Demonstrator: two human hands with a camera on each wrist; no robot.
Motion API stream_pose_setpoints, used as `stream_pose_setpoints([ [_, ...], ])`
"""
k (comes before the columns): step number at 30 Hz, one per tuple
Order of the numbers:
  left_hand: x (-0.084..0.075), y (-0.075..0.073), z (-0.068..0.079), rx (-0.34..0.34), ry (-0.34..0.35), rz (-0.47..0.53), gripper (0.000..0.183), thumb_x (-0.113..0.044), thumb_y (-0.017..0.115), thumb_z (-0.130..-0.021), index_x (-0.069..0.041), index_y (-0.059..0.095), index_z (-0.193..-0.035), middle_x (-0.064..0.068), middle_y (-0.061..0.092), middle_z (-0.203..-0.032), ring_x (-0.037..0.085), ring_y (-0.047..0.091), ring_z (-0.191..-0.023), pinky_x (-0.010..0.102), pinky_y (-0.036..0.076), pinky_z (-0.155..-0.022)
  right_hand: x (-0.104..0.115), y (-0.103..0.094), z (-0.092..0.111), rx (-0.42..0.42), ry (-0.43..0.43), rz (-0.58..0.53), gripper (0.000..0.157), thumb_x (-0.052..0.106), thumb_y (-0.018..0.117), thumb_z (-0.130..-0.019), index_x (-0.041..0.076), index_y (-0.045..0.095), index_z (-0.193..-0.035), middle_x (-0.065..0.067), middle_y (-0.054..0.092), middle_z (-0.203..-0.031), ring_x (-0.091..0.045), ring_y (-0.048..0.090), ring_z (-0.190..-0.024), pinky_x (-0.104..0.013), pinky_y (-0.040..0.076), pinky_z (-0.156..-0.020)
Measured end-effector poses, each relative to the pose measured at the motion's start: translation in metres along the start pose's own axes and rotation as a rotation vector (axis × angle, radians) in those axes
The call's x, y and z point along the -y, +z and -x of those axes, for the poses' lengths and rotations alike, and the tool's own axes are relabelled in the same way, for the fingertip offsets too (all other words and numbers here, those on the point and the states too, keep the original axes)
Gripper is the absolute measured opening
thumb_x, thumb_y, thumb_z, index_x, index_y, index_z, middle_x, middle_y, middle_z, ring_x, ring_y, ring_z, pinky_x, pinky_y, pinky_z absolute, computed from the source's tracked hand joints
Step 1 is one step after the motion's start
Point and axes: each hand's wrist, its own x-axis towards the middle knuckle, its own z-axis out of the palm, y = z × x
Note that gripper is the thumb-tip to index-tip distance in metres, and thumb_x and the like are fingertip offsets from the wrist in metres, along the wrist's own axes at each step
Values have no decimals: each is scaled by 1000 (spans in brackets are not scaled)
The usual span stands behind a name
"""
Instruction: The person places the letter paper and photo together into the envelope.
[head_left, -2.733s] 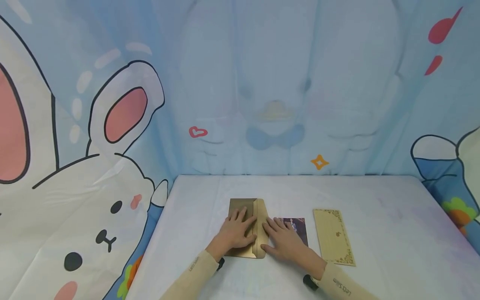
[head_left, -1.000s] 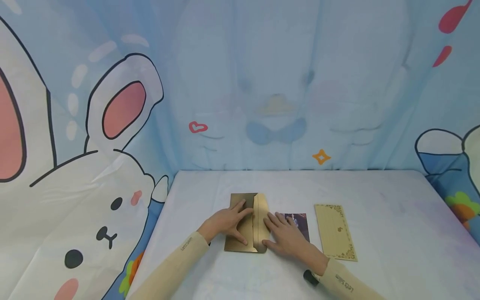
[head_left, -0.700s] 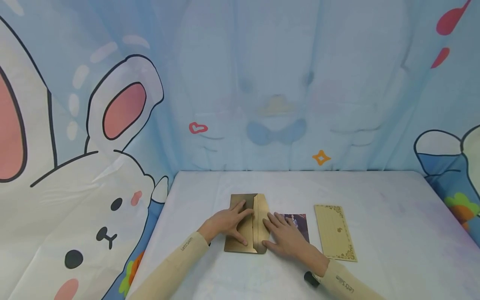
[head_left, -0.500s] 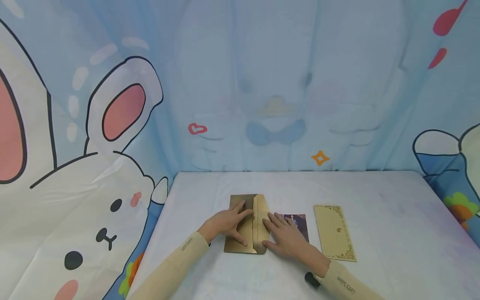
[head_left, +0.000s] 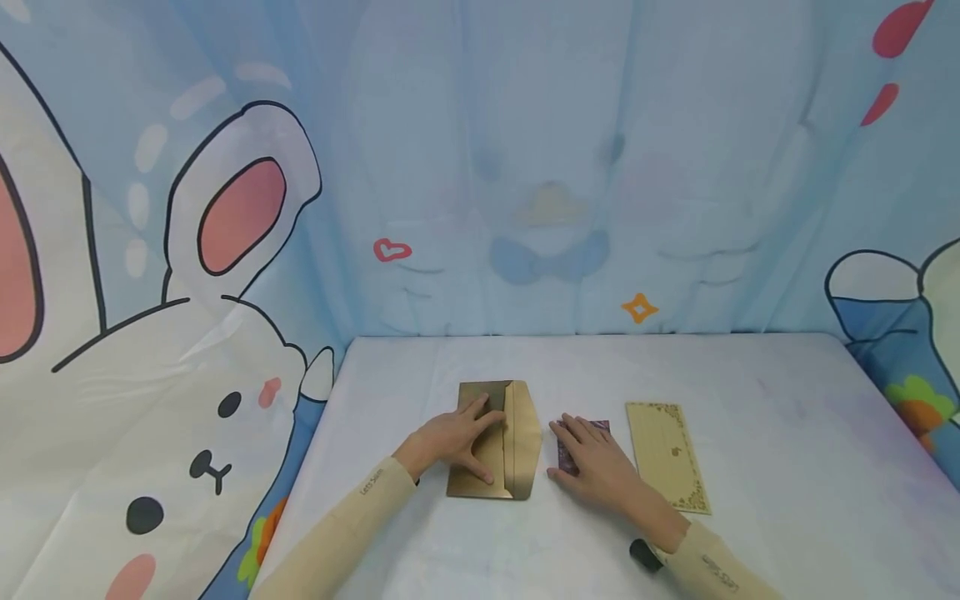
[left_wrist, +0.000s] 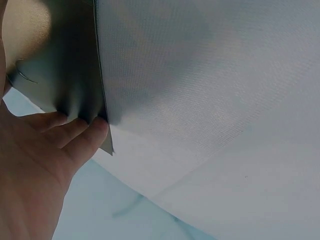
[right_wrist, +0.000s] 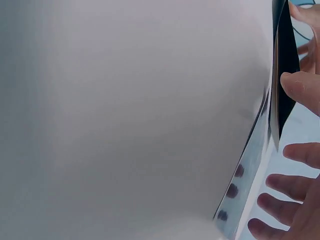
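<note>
A gold envelope (head_left: 491,454) lies with its flap (head_left: 527,442) unfolded to the right. My left hand (head_left: 453,437) rests on the envelope's body with fingers spread and thumb apart; in the left wrist view its fingertips touch the shiny envelope (left_wrist: 75,50). To the right, my right hand (head_left: 596,462) is over a small dark purple photo card (head_left: 567,460) and covers most of it. The right wrist view shows that hand's fingers (right_wrist: 285,187) extended, just off the glossy card (right_wrist: 242,185), which mirrors the fingertips. The envelope (right_wrist: 286,75) stands edge-on beyond the thumb.
A cream sheet (head_left: 671,454) with a brown ornamental border lies right of the photo card, partly behind the right wrist. Everything lies on a white-covered table (head_left: 780,433). A blue cartoon curtain (head_left: 547,317) hangs along the table's back edge.
My right hand has moved right, off the envelope flap's edge and over the photo card. Earlier, the left hand shifted slightly left and its thumb spread; since then it has stayed put.
</note>
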Motion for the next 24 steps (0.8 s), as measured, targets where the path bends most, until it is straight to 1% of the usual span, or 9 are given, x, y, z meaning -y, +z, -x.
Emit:
stream_pose_setpoints([
  [6,1,-1,-1,7,5,7,109,-78,74,-67,-34,26,-155,19,18,-166,38,31,-150,47,52,-101,-13,-5,6,-56,20,-10,73,46,75,-87,9,51,-146,-24,49,-148,-46,47,-136,-63,38,-108],
  [11,1,-1,-2,9,8,6,109,-78,73,-68,-34,25,-156,19,17,-167,38,32,-150,47,52,-101,-26,-6,11,-75,42,10,78,49,74,-87,6,50,-146,-26,48,-148,-47,46,-136,-62,39,-108],
  [13,1,-1,-2,8,10,7,109,-78,73,-68,-34,25,-156,19,17,-167,38,32,-150,46,52,-100,-30,-7,13,-69,59,15,80,49,75,-86,4,48,-147,-27,47,-148,-48,45,-136,-62,38,-109],
  [17,1,0,-2,4,12,9,110,-77,74,-67,-34,25,-156,19,17,-167,37,32,-150,46,53,-98,-34,-10,16,-17,114,14,81,44,74,-87,2,44,-149,-29,43,-151,-49,42,-139,-62,34,-112],
  [20,1,1,-1,2,10,2,110,-78,73,-67,-33,25,-156,18,17,-167,36,31,-151,46,54,-96,-36,-12,18,13,139,14,80,41,73,-89,0,41,-150,-30,42,-152,-49,41,-139,-61,33,-114],
  [24,1,3,0,-5,10,3,111,-79,72,-67,-33,25,-156,18,18,-166,35,32,-150,45,55,-94,-38,-14,19,17,137,8,81,40,73,-89,-2,41,-150,-30,43,-151,-49,42,-139,-61,34,-113],
])
